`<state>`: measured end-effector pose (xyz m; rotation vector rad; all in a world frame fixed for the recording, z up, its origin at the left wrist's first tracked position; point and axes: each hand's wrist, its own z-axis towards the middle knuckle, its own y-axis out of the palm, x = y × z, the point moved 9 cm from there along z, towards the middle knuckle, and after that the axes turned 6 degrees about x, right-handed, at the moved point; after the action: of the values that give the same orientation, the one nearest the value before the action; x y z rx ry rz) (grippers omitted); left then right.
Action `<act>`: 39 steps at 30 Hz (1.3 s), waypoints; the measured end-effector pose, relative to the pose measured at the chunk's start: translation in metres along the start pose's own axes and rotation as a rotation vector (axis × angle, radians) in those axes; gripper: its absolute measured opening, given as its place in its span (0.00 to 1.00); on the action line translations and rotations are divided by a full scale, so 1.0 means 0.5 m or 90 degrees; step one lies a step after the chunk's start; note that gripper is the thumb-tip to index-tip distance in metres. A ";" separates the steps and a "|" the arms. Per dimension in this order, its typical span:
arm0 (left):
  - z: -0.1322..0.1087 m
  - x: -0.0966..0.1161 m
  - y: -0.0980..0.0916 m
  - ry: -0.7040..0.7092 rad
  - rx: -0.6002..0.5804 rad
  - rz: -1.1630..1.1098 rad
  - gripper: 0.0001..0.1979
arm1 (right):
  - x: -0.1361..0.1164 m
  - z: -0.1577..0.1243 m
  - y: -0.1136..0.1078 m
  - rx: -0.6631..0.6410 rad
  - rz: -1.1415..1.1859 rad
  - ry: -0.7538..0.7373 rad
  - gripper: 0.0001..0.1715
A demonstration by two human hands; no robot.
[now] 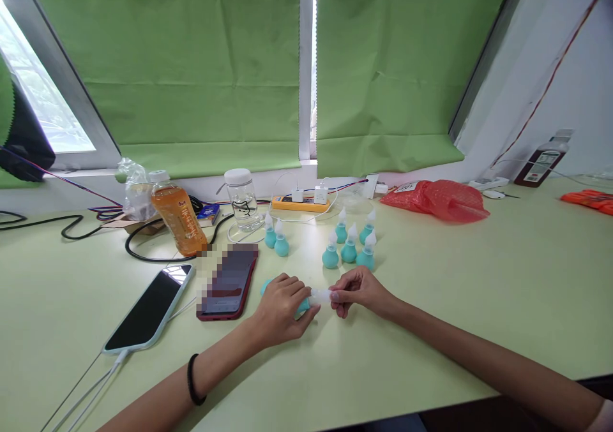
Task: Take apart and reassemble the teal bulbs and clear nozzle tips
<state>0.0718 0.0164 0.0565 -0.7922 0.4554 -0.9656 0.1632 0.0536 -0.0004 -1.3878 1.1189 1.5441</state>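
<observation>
My left hand (282, 307) is closed around a teal rubber bulb (303, 305) lying sideways just above the pale green table (479, 304). My right hand (357, 290) pinches the clear white tip (320, 296) at the bulb's end. Just beyond my hands stand several finished teal bulbs with white tips (349, 245), and two more (276, 236) stand to their left.
Two phones lie at the left: a dark one on a cable (151, 307) and a red one (228, 281). Behind them are an orange drink bottle (179, 213), a clear jar (242, 199), a power strip (301, 203), cables and a red plastic bag (438, 199).
</observation>
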 end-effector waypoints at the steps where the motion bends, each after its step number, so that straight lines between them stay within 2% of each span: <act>1: 0.001 0.006 -0.002 0.018 0.001 0.005 0.10 | 0.003 0.000 0.004 -0.018 0.005 0.010 0.11; 6: 0.002 0.029 -0.006 0.078 -0.007 0.003 0.10 | 0.013 -0.006 0.013 -0.061 0.005 0.044 0.11; 13: -0.002 0.024 -0.007 0.063 0.019 -0.040 0.09 | 0.015 -0.008 0.018 -0.047 0.017 0.051 0.13; 18: 0.000 0.000 -0.006 -0.077 0.041 -0.110 0.09 | -0.032 -0.024 0.000 0.138 -0.005 -0.125 0.12; 20: 0.001 -0.009 -0.007 -0.132 0.037 -0.139 0.09 | -0.046 -0.038 0.010 0.149 -0.062 -0.199 0.16; 23: 0.009 -0.041 -0.022 -0.208 0.050 -0.135 0.08 | -0.064 -0.056 0.038 0.112 -0.242 -0.318 0.24; 26: 0.020 -0.097 -0.054 -0.303 0.111 -0.068 0.10 | -0.071 -0.067 0.071 0.058 -0.465 -0.410 0.29; 30: 0.044 -0.151 -0.065 -0.354 0.132 -0.035 0.12 | -0.044 -0.065 0.110 -0.079 -0.681 -0.398 0.31; 33: 0.055 -0.178 -0.039 -0.352 0.115 -0.072 0.12 | -0.021 -0.065 0.124 -0.160 -0.776 -0.362 0.25; 36: 0.048 -0.201 0.033 -0.364 -0.011 -0.188 0.12 | -0.011 -0.065 0.127 -0.195 -0.813 -0.334 0.24; 39: 0.032 -0.226 0.061 -0.385 -0.033 -0.198 0.11 | -0.013 -0.066 0.131 -0.205 -0.813 -0.341 0.26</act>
<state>0.0416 0.1299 0.0437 -1.1715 -0.1747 -0.9424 0.1132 0.0011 0.0128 -1.2993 -0.3815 0.9767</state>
